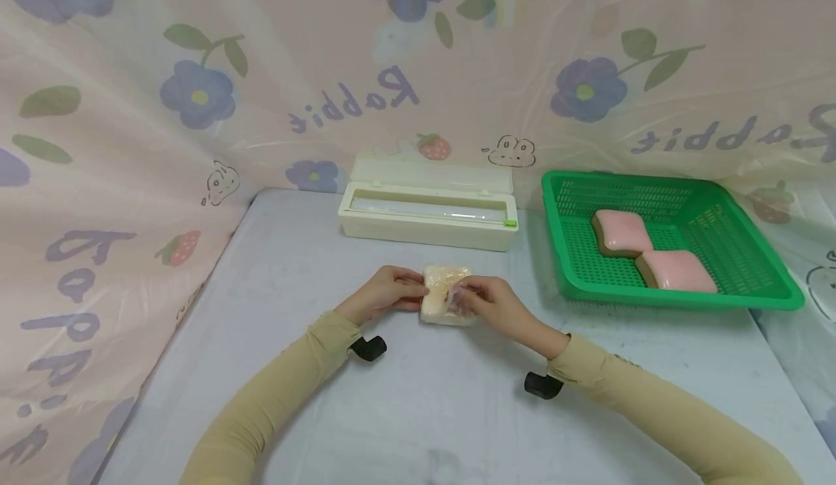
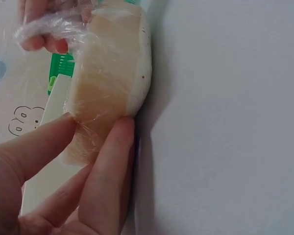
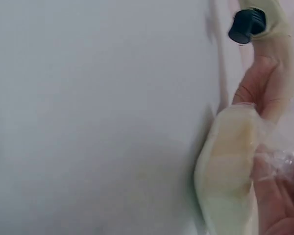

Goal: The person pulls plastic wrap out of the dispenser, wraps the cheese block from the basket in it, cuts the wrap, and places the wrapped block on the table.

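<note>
While the left hand (image 1: 385,289) grips the left edge of a cream-and-tan, bread-slice-shaped block (image 1: 433,309) between thumb and fingers, the right hand (image 1: 501,309) pinches a gathered bunch of clear, crinkled plastic film (image 2: 51,28) over the block's right half. Block lies flat near the middle of a pale-covered bench (image 1: 418,412), film drawn over its upper face and the edge at the left hand; small dark specks show on its pale side in the left wrist view. How the film lies underneath: cannot tell.

Both forearms wear beige sleeves (image 1: 274,405); a black, stubby wrist fitting (image 1: 543,385) juts from each cuff.

Beyond the block, apart from it: a long, off-white, rectangular film dispenser (image 1: 427,234), its lid (image 1: 431,174) raised at the back, a bright green tab (image 1: 511,223) at its right front corner. To the dispenser's right, a green, perforated plastic basket (image 1: 679,299) holds two pink-topped, brown-sided, slice-shaped blocks (image 1: 623,232), touching or nearly so. Backdrop: pale pink sheet (image 1: 470,56) printed with purple flowers, rabbits and reversed lettering.
</note>
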`<state>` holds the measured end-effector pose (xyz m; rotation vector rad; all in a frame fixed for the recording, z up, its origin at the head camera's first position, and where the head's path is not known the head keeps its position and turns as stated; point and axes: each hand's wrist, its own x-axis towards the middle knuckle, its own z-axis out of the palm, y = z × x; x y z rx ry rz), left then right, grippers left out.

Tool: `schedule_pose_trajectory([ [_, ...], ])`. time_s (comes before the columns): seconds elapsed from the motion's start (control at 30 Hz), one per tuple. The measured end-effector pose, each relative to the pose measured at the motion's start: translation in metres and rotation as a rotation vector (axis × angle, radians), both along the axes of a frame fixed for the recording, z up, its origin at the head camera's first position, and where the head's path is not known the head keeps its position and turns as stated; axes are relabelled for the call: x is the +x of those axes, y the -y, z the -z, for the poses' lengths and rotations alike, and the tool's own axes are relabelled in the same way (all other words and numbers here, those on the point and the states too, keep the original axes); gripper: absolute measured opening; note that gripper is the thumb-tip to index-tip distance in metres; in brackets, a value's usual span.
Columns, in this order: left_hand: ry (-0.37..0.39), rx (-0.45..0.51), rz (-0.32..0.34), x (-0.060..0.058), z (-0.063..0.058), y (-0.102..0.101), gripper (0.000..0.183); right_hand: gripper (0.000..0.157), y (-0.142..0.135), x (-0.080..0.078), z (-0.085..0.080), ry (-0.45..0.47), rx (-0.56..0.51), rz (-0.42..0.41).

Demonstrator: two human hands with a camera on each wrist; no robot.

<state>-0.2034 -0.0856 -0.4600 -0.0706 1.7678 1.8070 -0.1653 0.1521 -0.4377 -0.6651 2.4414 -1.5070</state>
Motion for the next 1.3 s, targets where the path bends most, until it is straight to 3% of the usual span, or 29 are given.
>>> schedule_pose_trajectory([
  [0.23, 0.009, 0.013, 0.002, 0.0, 0.005, -0.002, 0.038, 0.024, 0.002, -0.009, -0.003, 0.273, -0.038, 0.116],
  [0.6, 0.016, -0.003, -0.017, -0.002, 0.005, -0.002, 0.041, 0.02, 0.007, -0.022, -0.017, 0.382, -0.063, 0.182],
  [0.77, 0.019, -0.014, -0.023, -0.003, 0.005, -0.002, 0.042, 0.018, 0.009, -0.026, -0.017, 0.327, -0.038, 0.196],
  [1.13, 0.024, -0.017, -0.009, -0.005, 0.007, -0.002, 0.042, 0.019, 0.011, -0.036, 0.001, 0.009, 0.12, 0.257],
  [1.3, 0.028, -0.008, -0.013, -0.005, 0.006, -0.002, 0.042, 0.021, 0.006, -0.038, 0.004, 0.032, 0.101, 0.24],
])
